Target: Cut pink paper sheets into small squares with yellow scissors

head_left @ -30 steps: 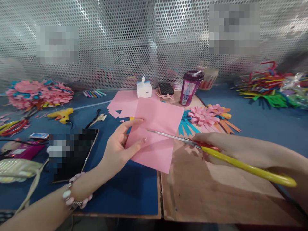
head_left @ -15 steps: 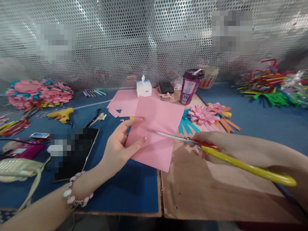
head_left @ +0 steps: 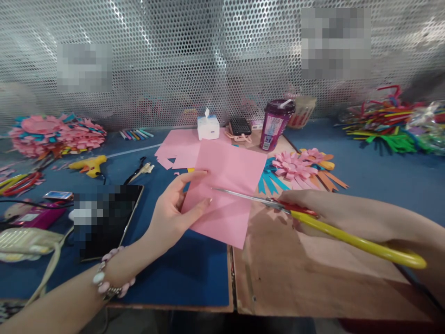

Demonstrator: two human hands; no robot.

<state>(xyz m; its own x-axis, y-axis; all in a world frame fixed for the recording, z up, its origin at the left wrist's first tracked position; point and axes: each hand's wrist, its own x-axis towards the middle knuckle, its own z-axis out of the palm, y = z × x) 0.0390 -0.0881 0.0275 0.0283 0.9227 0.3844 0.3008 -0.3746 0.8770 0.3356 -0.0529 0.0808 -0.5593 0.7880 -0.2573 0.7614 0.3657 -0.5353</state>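
Note:
My left hand pinches the left edge of a pink sheet of paper, thumb in front and fingers partly behind it. The sheet is held up above the table, tilted. From the right, my right hand grips a pair of scissors with red and yellow handles. Their blades lie across the middle of the sheet, the tip near my left thumb. One blade shows along the paper; whether a cut runs there is hard to see. Some fingers of my right hand are hidden behind the handles.
Behind the sheet are more pink paper, a tissue box and a purple cup. Paper flowers lie to the right. On the left are a yellow glue gun, a tablet and a pink flower pile.

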